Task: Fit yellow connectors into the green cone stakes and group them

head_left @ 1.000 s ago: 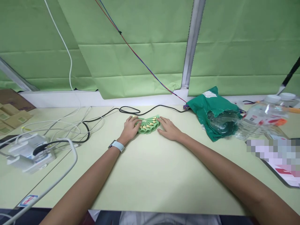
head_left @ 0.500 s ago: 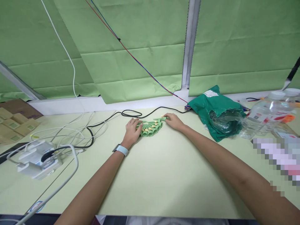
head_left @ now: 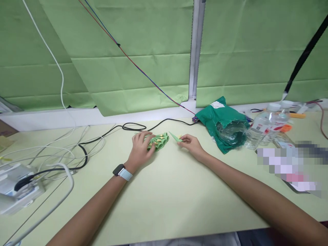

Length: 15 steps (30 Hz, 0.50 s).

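A fan of green paper cones (head_left: 161, 145) with small yellow pieces lies on the table, round open ends toward me. My left hand (head_left: 140, 147) wraps over its left side, thumb in front and fingers behind, hiding several cones. A watch with a light blue strap is on that wrist. To the right of the fan, my right hand (head_left: 191, 146) pinches a single green paper cone (head_left: 174, 137) whose tip points up and left. A bit of yellow shows on this cone near the fingers. It is apart from the fan.
A torn green plastic bag (head_left: 215, 116) and clear plastic bottles (head_left: 263, 126) stand at the right, near a blurred-out flat item (head_left: 284, 167). A black cable (head_left: 164, 120) runs behind the fan. White cables and a white power strip (head_left: 23, 188) lie at the left.
My right hand has moved away from the fan's right end, with one cone now separate in its fingers. My left hand still covers the left side. The view has turned right.
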{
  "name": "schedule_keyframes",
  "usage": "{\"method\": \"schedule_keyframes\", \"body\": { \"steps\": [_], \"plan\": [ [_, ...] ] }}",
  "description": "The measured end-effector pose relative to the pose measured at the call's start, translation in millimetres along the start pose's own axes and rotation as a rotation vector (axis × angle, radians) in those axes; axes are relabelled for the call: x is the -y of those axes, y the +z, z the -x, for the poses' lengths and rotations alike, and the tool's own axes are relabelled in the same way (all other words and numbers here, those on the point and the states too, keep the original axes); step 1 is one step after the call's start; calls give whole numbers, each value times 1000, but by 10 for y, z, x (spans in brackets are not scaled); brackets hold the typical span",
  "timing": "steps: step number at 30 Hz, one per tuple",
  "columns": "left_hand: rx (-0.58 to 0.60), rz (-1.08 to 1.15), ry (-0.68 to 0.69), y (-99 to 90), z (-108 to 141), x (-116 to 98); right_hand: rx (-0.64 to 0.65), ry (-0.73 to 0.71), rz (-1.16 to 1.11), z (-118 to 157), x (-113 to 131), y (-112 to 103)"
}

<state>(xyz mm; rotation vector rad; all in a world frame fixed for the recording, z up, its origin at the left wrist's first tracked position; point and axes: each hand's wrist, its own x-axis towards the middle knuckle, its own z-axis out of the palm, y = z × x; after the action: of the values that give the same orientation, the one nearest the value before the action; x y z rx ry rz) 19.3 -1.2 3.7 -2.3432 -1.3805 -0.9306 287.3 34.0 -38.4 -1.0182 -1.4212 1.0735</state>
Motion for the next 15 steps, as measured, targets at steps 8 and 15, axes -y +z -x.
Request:
{"method": "schedule_keyframes", "body": {
  "steps": [8, 15],
  "plan": [
    [150, 184, 290, 22, -68, -582, 258, 209, -399, 412, 378, 221],
    [121, 701, -104, -27, -1, -776, 328, 190, -373, 396, 366, 54]
  ]
}}
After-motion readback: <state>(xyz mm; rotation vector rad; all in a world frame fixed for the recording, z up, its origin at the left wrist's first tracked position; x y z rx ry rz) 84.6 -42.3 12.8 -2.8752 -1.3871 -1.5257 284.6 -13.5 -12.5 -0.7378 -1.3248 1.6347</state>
